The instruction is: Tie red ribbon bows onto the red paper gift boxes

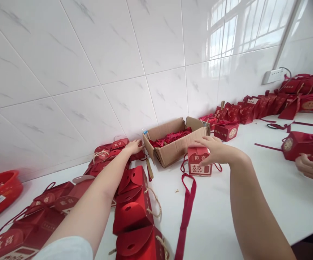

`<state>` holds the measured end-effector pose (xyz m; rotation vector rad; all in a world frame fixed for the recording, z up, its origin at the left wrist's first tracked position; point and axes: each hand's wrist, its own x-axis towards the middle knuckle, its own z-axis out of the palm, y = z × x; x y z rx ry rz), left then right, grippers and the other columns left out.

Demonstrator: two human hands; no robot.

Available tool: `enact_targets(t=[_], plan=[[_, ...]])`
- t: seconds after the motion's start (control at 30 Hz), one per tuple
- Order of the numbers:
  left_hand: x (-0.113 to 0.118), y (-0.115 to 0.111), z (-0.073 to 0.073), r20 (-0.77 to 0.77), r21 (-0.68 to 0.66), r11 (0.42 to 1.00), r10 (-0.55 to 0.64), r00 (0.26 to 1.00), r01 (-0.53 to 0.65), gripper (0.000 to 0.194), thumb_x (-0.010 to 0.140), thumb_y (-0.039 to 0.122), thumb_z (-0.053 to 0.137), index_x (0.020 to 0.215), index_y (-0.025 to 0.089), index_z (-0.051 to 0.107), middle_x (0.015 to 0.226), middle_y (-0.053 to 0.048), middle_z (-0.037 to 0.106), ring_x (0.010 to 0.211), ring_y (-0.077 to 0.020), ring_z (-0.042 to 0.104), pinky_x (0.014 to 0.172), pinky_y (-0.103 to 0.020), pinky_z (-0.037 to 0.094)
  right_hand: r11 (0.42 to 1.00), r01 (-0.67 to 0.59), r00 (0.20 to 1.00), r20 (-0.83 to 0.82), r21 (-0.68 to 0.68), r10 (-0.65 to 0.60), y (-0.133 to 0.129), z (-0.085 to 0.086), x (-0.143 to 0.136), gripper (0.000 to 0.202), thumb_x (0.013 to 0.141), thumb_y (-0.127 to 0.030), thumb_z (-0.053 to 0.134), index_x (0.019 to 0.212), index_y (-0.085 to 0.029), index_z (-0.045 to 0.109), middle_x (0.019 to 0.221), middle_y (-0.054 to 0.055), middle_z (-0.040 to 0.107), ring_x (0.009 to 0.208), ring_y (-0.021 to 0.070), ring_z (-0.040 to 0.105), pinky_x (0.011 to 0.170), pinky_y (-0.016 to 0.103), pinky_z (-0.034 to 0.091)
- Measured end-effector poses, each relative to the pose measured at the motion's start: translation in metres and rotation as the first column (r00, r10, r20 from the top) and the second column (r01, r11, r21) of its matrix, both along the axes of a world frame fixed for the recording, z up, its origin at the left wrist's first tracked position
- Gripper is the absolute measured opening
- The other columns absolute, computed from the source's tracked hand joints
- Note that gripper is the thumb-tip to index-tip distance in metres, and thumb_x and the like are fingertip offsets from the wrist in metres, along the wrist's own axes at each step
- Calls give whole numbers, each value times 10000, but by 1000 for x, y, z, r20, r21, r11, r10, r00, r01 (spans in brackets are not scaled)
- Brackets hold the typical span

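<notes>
My left hand point(135, 146) reaches to the back, its fingers loosely bent and a little apart over a dark red box point(138, 156) with a cord loop. What its fingertips touch is partly hidden. My right hand point(218, 150) is open, thumb and fingers apart, at the side of a small red gift box point(194, 159) with white lettering and a white lower panel. This box stands upright with dark red cords at its sides. A dark red ribbon point(186, 207) lies looped in front of it. A cardboard carton point(176, 146) holding red ribbon bows point(172, 138) stands between my hands.
Open-topped red boxes with rope handles point(131, 215) line the front middle. More red boxes point(48, 206) and a red plastic basin point(3, 195) are at left. Rows of finished boxes point(250, 110) stand along the right wall. Another person's hand point(312, 169) touches a ribboned box point(299, 146).
</notes>
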<state>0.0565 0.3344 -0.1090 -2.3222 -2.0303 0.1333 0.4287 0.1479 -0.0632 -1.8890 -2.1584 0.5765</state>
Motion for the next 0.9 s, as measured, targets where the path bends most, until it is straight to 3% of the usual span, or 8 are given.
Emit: enact_targets(t=[0.17, 0.27, 0.4, 0.57, 0.73, 0.9], plan=[[-5, -18, -1, -12, -22, 1000, 8, 1000, -8, 546, 853, 484, 389, 1341, 242, 396, 1365, -118, 485, 1237, -287, 465, 990, -389, 374, 996, -45, 997, -58, -77, 41, 20, -14, 3, 829, 592, -346, 713, 1360, -317, 401, 1330, 87, 441, 1255, 328, 383, 877, 371, 457], [-4, -26, 3, -6, -3, 998, 66, 998, -66, 563, 828, 554, 388, 1298, 248, 438, 1352, -127, 481, 1235, -308, 455, 966, -404, 394, 998, -7, 998, -65, -61, 3, 24, -17, -2, 851, 588, -363, 719, 1367, -307, 381, 1328, 95, 433, 1224, 317, 415, 851, 362, 461], [3, -22, 7, 15, 64, 978, 199, 980, -200, 833, 713, 745, 379, 1371, 235, 346, 1439, -195, 328, 1262, -417, 379, 912, -511, 404, 998, -12, 996, -85, -55, 8, 23, -16, -8, 869, 596, -376, 722, 1380, -291, 357, 1296, 113, 451, 1168, 299, 473, 794, 336, 476], [8, -9, 3, 14, 30, 964, 263, 965, -263, 961, 620, 767, 490, 1433, 310, 261, 1524, -179, 153, 1310, -492, 257, 944, -588, 332, 997, -55, 995, -89, -60, 49, 22, -14, -8, 764, 615, -351, 708, 1329, -348, 437, 1256, 85, 478, 1134, 292, 497, 741, 306, 483], [8, -14, -4, 3, -20, 967, 255, 967, -254, 888, 680, 683, 491, 1449, 341, 207, 1481, -150, 269, 1303, -461, 286, 936, -541, 368, 996, -45, 994, -98, -75, 37, 25, -15, -9, 717, 625, -352, 690, 1306, -356, 464, 1241, 81, 487, 1103, 278, 519, 699, 291, 491], [14, -18, -7, 10, 4, 962, 273, 962, -274, 834, 680, 671, 498, 1418, 346, 283, 1439, -156, 317, 1254, -465, 352, 914, -563, 376, 996, -60, 991, -119, -61, 53, 27, -17, -11, 708, 623, -362, 689, 1299, -318, 485, 1219, 92, 509, 1057, 280, 553, 683, 284, 491]])
